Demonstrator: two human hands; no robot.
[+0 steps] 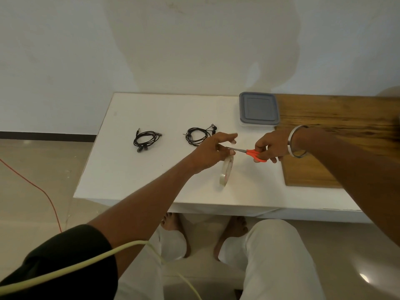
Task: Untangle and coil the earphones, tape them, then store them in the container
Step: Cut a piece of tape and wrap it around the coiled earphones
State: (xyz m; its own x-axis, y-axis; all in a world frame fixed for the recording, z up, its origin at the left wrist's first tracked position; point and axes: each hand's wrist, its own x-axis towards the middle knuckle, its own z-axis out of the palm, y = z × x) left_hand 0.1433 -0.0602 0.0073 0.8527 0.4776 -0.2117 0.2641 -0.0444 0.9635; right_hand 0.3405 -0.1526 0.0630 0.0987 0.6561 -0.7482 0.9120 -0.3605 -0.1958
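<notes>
Two coils of black earphones are laid on the white surface (129, 169), both to the left of the hands: the first coil (145, 139) lies well apart from them, the second coil (198, 135) just beyond the left hand's knuckles. The left hand (213, 151) is held above the surface with its fingers curled round the top of a clear tape roll (226, 171), which stands on edge below it; a strip of tape appears to be pinched between finger and thumb, though this cannot be told for sure. Red-handled scissors (249, 153) are gripped by the right hand (273, 146), blades pointed at the left fingers. A bangle (297, 140) is worn on the right wrist. Beyond the right hand, a lidded container (258, 109) is set beside a wooden board (335, 131).
</notes>
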